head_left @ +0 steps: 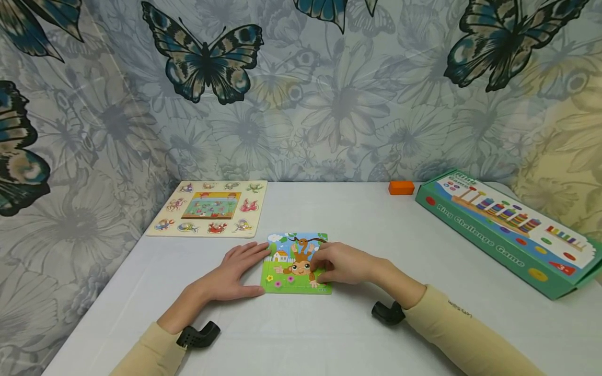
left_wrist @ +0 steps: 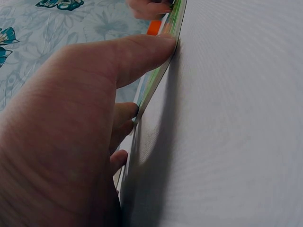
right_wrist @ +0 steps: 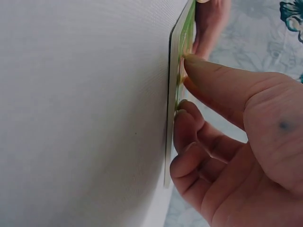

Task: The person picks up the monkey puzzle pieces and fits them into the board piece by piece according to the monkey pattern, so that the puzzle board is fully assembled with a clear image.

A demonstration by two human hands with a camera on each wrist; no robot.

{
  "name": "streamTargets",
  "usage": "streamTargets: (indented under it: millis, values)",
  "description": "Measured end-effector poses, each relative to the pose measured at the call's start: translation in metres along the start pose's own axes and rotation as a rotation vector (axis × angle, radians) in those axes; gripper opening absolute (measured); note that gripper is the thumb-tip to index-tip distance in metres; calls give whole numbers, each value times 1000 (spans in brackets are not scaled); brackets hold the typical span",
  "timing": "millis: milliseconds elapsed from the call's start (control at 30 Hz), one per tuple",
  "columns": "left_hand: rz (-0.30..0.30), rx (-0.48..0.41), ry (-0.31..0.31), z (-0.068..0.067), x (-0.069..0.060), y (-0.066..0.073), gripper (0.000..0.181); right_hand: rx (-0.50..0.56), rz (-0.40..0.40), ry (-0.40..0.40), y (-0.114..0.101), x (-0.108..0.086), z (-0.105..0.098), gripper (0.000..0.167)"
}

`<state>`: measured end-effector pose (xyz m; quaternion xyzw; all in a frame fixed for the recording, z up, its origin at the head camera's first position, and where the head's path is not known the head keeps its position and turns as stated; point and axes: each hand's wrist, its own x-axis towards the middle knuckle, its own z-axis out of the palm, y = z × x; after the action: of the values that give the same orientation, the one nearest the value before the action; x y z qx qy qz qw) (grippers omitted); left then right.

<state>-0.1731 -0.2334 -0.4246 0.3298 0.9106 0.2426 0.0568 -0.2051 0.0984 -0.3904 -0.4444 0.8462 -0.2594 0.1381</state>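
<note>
A small square jigsaw puzzle (head_left: 289, 282) with a monkey, a house and flowers lies flat on the white table. Beside its left edge rests my left hand (head_left: 235, 274), fingers spread and fairly straight; the thumb (left_wrist: 147, 54) touches the rim in the left wrist view. At the puzzle's right side, my right hand (head_left: 345, 263) has its fingers bent. Its thumb (right_wrist: 213, 78) and fingertips touch the picture's face, seen edge-on in the right wrist view. Whether a piece is pinched there is hidden by the fingers.
At the back left lies a wooden board (head_left: 162, 224) with animal pictures. An orange block (head_left: 401, 188) stands near the far edge. On the right lies a green Ring Challenge Game box (head_left: 489, 250). Butterfly-patterned cloth (head_left: 338, 130) hangs behind the table.
</note>
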Motion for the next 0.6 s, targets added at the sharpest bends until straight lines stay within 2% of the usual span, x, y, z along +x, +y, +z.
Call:
streamTargets:
  millis: [233,600]
  values:
    - [-2,-1,-2,1,1,-1,86,13,-3,21,3,-2,-2,16]
    - [2,-5,-1,1,0,0,86,51,55,58,7,-12,-16,25]
